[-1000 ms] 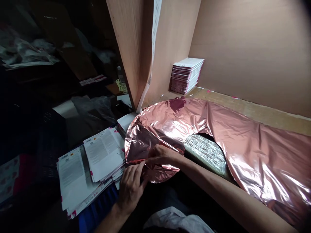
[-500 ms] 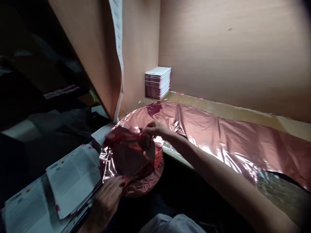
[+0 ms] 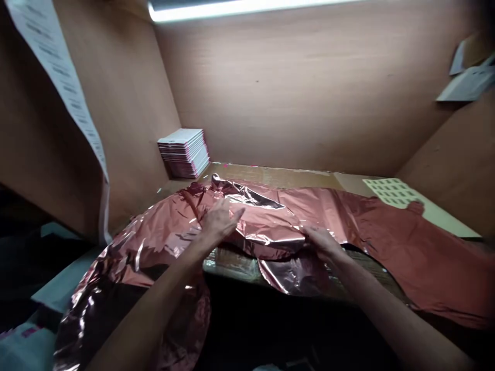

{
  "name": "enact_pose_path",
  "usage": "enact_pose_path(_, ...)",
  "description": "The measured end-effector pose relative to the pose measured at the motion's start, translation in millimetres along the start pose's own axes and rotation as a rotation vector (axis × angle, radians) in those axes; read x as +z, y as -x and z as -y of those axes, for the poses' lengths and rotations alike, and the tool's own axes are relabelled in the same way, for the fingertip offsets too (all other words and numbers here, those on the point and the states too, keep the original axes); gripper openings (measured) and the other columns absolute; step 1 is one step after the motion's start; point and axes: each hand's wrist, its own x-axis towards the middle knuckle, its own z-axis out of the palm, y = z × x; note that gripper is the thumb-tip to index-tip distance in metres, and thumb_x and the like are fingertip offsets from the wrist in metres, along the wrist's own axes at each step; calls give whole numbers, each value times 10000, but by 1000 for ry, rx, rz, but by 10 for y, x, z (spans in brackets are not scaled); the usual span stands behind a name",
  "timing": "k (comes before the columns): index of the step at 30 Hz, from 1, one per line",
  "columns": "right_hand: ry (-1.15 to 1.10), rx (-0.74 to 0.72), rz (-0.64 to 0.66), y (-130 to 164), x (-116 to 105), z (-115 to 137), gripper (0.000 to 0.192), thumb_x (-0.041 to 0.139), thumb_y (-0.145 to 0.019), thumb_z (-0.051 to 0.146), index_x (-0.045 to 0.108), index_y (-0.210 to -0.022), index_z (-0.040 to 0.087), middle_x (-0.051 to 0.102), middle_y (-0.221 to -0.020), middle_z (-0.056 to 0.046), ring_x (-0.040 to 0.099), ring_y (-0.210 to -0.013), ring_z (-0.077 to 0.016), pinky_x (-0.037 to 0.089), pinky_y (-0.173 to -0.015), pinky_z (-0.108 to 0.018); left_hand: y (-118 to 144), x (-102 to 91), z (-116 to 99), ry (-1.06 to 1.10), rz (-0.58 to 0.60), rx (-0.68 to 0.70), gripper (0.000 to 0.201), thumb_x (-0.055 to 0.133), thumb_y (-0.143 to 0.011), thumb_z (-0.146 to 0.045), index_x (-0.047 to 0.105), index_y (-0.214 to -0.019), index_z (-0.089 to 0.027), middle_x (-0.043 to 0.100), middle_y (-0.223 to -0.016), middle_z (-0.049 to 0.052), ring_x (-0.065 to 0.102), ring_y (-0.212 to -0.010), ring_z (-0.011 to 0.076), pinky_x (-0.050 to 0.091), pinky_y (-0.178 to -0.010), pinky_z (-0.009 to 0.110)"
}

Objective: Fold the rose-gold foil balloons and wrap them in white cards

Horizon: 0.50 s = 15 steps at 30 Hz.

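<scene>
A large rose-gold foil balloon point(image 3: 386, 232), flat and crinkled, lies spread across the wooden desk point(image 3: 270, 175), and its left end hangs over the front edge. My left hand point(image 3: 218, 221) lies flat on the foil near the middle, fingers stretched out and pressing down. My right hand point(image 3: 323, 242) rests a little to the right, its fingers curled on a folded flap of the foil at the desk's front edge. Both forearms reach in from below.
A stack of white cards with pink edges point(image 3: 181, 152) stands in the back left corner. A printed paper strip point(image 3: 65, 87) hangs on the left wall. A sheet of small stickers point(image 3: 390, 190) lies at the right. Wooden walls enclose the desk.
The view has swung right and up. My left hand left the balloon's round end at the desk edge and now presses on the foil on the desk. My right hand shifted right onto the fold.
</scene>
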Motion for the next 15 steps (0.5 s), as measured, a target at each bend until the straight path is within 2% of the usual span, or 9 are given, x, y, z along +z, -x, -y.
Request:
enact_pose_path(1,-37,25,-24,85,-52,-41,341,577,-689,532,497,-645,204,497,-554,5,503,-487,-142,475,-458,-279,-280,193,-170,-61,47,11,648,385,-925,-572,480,-1378,-119,486,-1436,207,415,-1363,340,338,-1105,464)
enact_pose_path(3,-72,40,-89,274,-176,-127,373,577,-718,557,543,-789,193,537,-610,2,550,-528,-168,520,-489,-301,-669,583,-427,-130,174,24,758,335,-921,-621,354,-1470,-98,290,-1559,225,195,-1468,372,201,-1164,532)
enact_pose_path(5,-16,-31,-160,471,-322,-207,461,558,-791,579,561,-1007,171,617,-733,-34,618,-623,-202,555,-556,-322,-858,898,-607,-148,253,43,847,324,-896,-674,291,-1503,-83,191,-1591,235,83,-1483,403,108,-1169,589)
enact_pose_path(7,177,-208,-316,637,-464,-240,557,535,-858,585,517,-1211,154,665,-979,-108,666,-828,-251,578,-718,-381,-923,1081,-756,-147,289,74,928,345,-857,-728,284,-1506,-69,190,-1584,254,75,-1475,435,69,-1156,630)
enact_pose_path(9,439,-464,-482,715,-563,-203,543,507,-918,542,489,-1300,155,602,-1221,-161,620,-1065,-293,527,-914,-450,-944,1112,-881,-143,314,131,936,334,-840,-760,287,-1512,-110,225,-1582,229,103,-1473,425,68,-1156,631)
enact_pose_path(10,554,-595,-511,702,-586,-163,491,490,-948,495,496,-1308,161,567,-1288,-165,577,-1152,-297,487,-985,-465,-957,1076,-923,-135,300,180,903,315,-848,-759,307,-1506,-141,261,-1576,207,140,-1470,407,91,-1160,617)
enact_pose_path(11,651,-708,-470,649,-588,-116,432,464,-977,438,505,-1310,167,545,-1325,-161,537,-1213,-289,453,-1034,-463,-976,1012,-940,-123,269,232,854,294,-863,-751,353,-1484,-168,317,-1556,186,199,-1457,382,131,-1163,590)
enact_pose_path(13,776,-865,-259,428,-529,-35,371,393,-1017,339,498,-1332,173,534,-1356,-142,488,-1278,-255,416,-1081,-433,-1037,835,-871,-102,173,307,765,239,-899,-720,474,-1392,-184,448,-1470,157,332,-1394,325,228,-1152,516)
enact_pose_path(15,850,-910,-76,100,-405,-4,395,348,-1028,308,465,-1373,154,506,-1400,-140,449,-1317,-244,403,-1095,-419,-1120,652,-639,-95,82,297,739,164,-935,-672,520,-1329,-159,505,-1409,156,398,-1340,284,301,-1123,441)
